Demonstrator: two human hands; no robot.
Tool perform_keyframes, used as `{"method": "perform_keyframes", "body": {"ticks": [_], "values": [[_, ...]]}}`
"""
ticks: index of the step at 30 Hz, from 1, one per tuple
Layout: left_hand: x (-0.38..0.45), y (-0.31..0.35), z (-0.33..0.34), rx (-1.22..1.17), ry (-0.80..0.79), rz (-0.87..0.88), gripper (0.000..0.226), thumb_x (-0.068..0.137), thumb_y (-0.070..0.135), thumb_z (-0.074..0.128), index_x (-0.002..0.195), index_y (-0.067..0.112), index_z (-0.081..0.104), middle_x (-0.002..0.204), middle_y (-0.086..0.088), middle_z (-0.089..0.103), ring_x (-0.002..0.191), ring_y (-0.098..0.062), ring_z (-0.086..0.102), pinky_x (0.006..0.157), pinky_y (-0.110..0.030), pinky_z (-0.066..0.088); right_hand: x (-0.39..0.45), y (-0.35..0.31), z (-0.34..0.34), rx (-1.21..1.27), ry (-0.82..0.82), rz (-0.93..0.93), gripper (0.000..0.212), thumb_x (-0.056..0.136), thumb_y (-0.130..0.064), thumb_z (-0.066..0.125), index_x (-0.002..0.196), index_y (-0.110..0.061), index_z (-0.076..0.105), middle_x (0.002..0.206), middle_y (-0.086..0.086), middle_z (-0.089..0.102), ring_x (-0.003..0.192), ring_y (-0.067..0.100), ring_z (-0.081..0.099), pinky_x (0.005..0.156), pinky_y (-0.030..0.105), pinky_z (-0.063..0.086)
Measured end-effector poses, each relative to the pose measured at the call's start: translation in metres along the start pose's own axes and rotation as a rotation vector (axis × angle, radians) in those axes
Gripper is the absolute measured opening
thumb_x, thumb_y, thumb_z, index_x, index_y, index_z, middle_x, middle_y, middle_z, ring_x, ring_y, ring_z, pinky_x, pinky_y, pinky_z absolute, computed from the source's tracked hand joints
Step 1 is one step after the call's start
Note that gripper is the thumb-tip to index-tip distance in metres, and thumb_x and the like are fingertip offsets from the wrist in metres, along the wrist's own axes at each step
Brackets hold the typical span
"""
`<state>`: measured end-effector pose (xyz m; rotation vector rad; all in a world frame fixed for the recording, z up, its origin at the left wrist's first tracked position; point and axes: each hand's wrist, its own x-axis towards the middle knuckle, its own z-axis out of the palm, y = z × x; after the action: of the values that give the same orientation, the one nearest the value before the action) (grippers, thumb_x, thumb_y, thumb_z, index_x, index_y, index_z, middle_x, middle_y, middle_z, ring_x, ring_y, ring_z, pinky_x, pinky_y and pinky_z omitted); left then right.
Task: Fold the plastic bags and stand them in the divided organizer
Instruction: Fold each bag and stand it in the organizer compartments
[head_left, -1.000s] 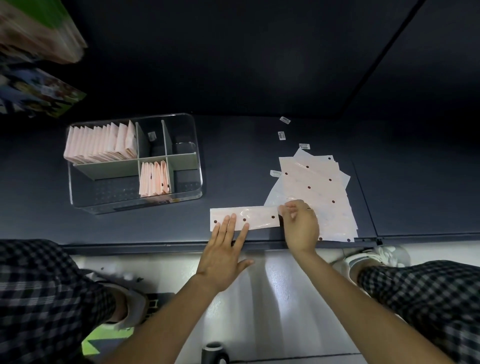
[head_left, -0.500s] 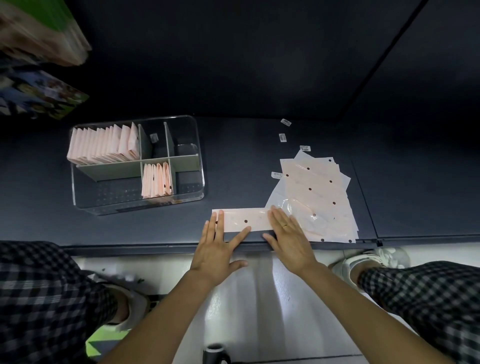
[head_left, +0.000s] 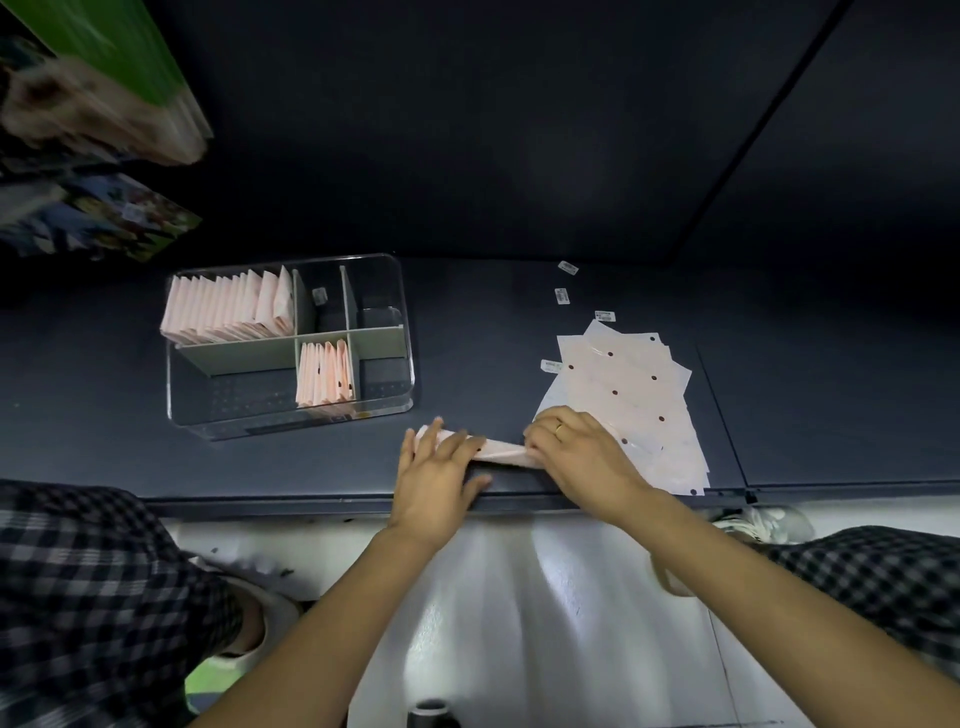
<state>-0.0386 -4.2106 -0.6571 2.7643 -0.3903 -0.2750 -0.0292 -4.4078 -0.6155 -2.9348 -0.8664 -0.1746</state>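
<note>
While my left hand (head_left: 434, 470) presses flat fingers on the bag strip (head_left: 498, 451) at the desk's near edge, my right hand (head_left: 576, 457) pinches its other end. Thin, slick film w/ springy folds, so grip creases.

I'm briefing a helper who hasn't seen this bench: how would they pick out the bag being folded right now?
Start at the clear divided organizer on the dark shelf, then come toward the near edge. There a narrow pink strip lies between the left hand and right hand. Unlike the flat stack of bags beside it, it is already folded slim.
</note>
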Motion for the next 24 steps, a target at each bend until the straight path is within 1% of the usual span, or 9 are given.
{"method": "perform_keyframes", "body": {"ticks": [2, 5, 6, 8, 9, 11, 14, 18, 24], "values": [[0.002, 0.008, -0.015, -0.186, 0.079, 0.003, 0.025, 0.096, 0.034, 0.048, 0.110, 0.020, 0.063, 0.114, -0.007, 0.065, 0.119, -0.027, 0.050, 0.097, -0.034, 0.035, 0.007, -0.004, -0.012, 0.216, 0.044, 0.119, 0.007, 0.090, -0.015, 0.058, 0.092, -0.011, 0.063, 0.100, 0.001, 0.066, 0.105, 0.022, 0.056, 0.084, 0.032, 0.047], [0.007, 0.025, -0.041, -0.703, 0.086, -0.216, 0.022, 0.095, 0.021, 0.054, 0.087, 0.004, 0.066, 0.079, -0.015, 0.066, 0.078, -0.031, 0.061, 0.069, -0.034, 0.047, 0.017, -0.010, -0.035, 0.660, 0.184, 0.488, 0.025, 0.095, -0.024, 0.053, 0.119, -0.017, 0.054, 0.119, -0.007, 0.055, 0.113, 0.010, 0.042, 0.088, 0.007, 0.035], [0.009, 0.031, -0.050, -0.940, 0.074, -0.308, 0.022, 0.094, 0.017, 0.055, 0.085, 0.000, 0.066, 0.078, -0.015, 0.065, 0.076, -0.027, 0.060, 0.070, -0.033, 0.047, 0.021, -0.013, -0.043, 0.810, 0.220, 0.633, 0.032, 0.094, -0.028, 0.054, 0.124, -0.019, 0.049, 0.120, -0.009, 0.052, 0.112, 0.008, 0.043, 0.086, 0.006, 0.036], [0.011, 0.042, -0.069, -1.302, 0.030, -0.428, 0.020, 0.094, 0.013, 0.055, 0.082, 0.001, 0.066, 0.084, -0.014, 0.065, 0.079, -0.025, 0.059, 0.076, -0.036, 0.047, 0.025, -0.017, -0.057, 1.027, 0.178, 0.829, 0.039, 0.091, -0.034, 0.057, 0.126, -0.019, 0.049, 0.115, -0.007, 0.056, 0.105, 0.012, 0.052, 0.089, 0.021, 0.044], [0.011, 0.046, -0.077, -1.404, -0.007, -0.441, 0.018, 0.095, 0.013, 0.054, 0.086, 0.004, 0.067, 0.088, -0.015, 0.067, 0.081, -0.026, 0.062, 0.079, -0.038, 0.049, 0.026, -0.020, -0.063, 1.101, 0.115, 0.860, 0.037, 0.091, -0.034, 0.059, 0.123, -0.016, 0.053, 0.108, -0.003, 0.061, 0.097, 0.015, 0.058, 0.088, 0.028, 0.048], [0.009, 0.052, -0.090, -1.545, -0.077, -0.428, 0.018, 0.095, 0.014, 0.052, 0.098, 0.005, 0.068, 0.096, -0.015, 0.071, 0.086, -0.028, 0.066, 0.084, -0.040, 0.053, 0.026, -0.027, -0.071, 1.235, 0.046, 0.833, 0.021, 0.090, -0.026, 0.061, 0.106, -0.012, 0.063, 0.087, -0.002, 0.068, 0.077, 0.013, 0.064, 0.071, 0.022, 0.053], [0.003, 0.057, -0.104, -1.630, -0.125, -0.402, 0.018, 0.095, 0.014, 0.053, 0.101, 0.007, 0.068, 0.099, -0.012, 0.073, 0.090, -0.025, 0.069, 0.083, -0.037, 0.055, 0.024, -0.034, -0.084, 1.334, 0.103, 0.785, 0.013, 0.090, -0.014, 0.062, 0.079, -0.010, 0.066, 0.060, -0.009, 0.066, 0.056, 0.004, 0.059, 0.056, 0.015, 0.049], [-0.004, 0.050, -0.118, -1.556, -0.123, -0.337, 0.014, 0.092, 0.010, 0.057, 0.097, 0.005, 0.070, 0.098, -0.009, 0.073, 0.092, -0.021, 0.069, 0.077, -0.030, 0.056, 0.019, -0.034, -0.098, 1.371, 0.145, 0.784, 0.012, 0.089, -0.012, 0.063, 0.079, -0.008, 0.068, 0.066, 0.000, 0.068, 0.059, 0.011, 0.059, 0.057, 0.020, 0.048], [-0.014, 0.043, -0.130, -1.464, -0.053, -0.323, 0.008, 0.087, 0.002, 0.062, 0.089, 0.006, 0.070, 0.085, -0.006, 0.073, 0.073, -0.012, 0.068, 0.062, -0.020, 0.053, 0.015, -0.036, -0.105, 1.500, 0.121, 0.816, 0.009, 0.089, -0.010, 0.062, 0.086, -0.015, 0.069, 0.076, 0.000, 0.073, 0.063, 0.011, 0.066, 0.058, 0.021, 0.050]]}}
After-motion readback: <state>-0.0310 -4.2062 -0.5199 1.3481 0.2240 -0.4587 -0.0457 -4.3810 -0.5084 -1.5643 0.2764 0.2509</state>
